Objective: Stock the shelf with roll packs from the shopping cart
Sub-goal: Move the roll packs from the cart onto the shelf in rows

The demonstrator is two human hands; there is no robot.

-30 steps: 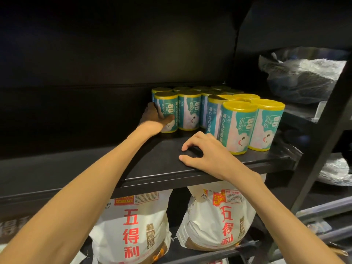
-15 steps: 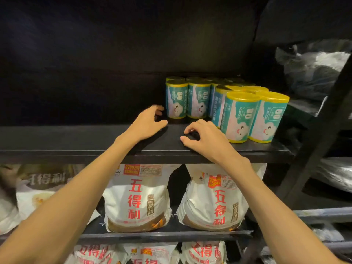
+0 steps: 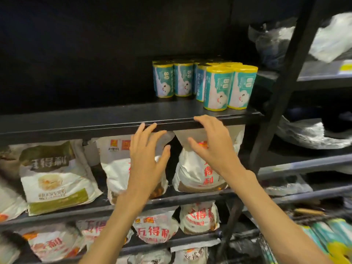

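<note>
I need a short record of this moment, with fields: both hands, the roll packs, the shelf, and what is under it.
left hand: open, empty, in front of the shelf edge
right hand: open, empty, fingertips at the shelf edge
roll packs: upright, grouped at the right on the shelf
shelf: black, left part bare
below: flour bags on lower shelves
bottom right: more rolls, blurred

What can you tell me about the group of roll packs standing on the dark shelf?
The roll packs are upright cylinders in teal and white wrappers printed with "80" and a smiling cloud, with yellow showing at top and bottom. They stand clustered, touching one another, at the right end of the black shelf, the front pair near its edge. Neither hand touches them.
</note>
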